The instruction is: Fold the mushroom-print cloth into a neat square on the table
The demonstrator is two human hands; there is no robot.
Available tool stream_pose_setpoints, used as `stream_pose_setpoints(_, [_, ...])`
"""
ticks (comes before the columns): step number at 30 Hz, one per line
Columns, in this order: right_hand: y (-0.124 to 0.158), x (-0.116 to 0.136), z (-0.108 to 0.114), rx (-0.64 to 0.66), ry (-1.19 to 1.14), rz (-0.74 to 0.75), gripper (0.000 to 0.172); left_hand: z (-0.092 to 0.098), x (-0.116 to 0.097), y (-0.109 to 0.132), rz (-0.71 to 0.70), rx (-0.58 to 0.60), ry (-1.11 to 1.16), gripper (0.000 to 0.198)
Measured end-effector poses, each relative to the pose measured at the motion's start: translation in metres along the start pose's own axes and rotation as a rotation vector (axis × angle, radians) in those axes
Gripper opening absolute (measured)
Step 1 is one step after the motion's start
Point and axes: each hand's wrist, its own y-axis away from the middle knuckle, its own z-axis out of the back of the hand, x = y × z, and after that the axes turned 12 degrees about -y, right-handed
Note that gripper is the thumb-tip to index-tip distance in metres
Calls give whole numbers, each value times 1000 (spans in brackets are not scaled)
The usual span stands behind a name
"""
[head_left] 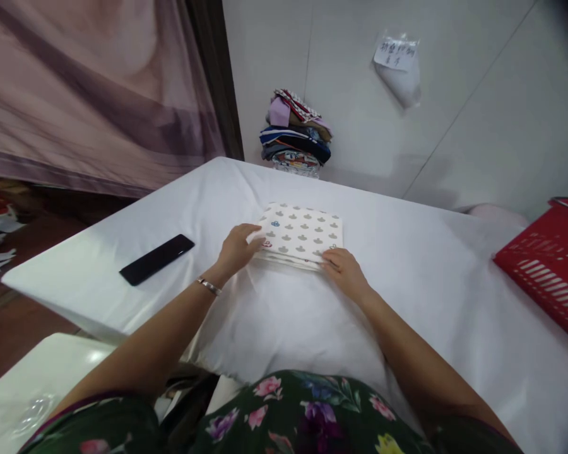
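A folded white cloth (303,228), printed with rows of grey motifs and a few blue and red ones, lies flat on the white-covered table (426,271). My left hand (239,247) holds its left edge, the thumb near the front corner and the fingers further up. At the front right corner, my right hand (345,270) pinches the layered edge, with the thumb below and fingers on top. The layers show along the front side. Parts of the fingertips are hidden by the cloth.
A black phone (157,259) lies to the left on the table. Behind the far edge is a stack of folded clothes (296,135) by the wall. A red plastic basket (549,265) stands at the right. A pale stool (42,384) is at lower left.
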Motion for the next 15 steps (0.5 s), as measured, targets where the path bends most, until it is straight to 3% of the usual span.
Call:
stream_pose_setpoints(3, [0,1,1,55,105,-4,22,0,-2,7,-195,47,-48,32])
stream_pose_setpoints(10, [-2,-1,2,31,94,-29,27,-6,3,0,-421,114,-174,30])
stream_pose_setpoints(15, [2,1,-2,-16,99,40,31,-6,5,5,-415,84,-282,33])
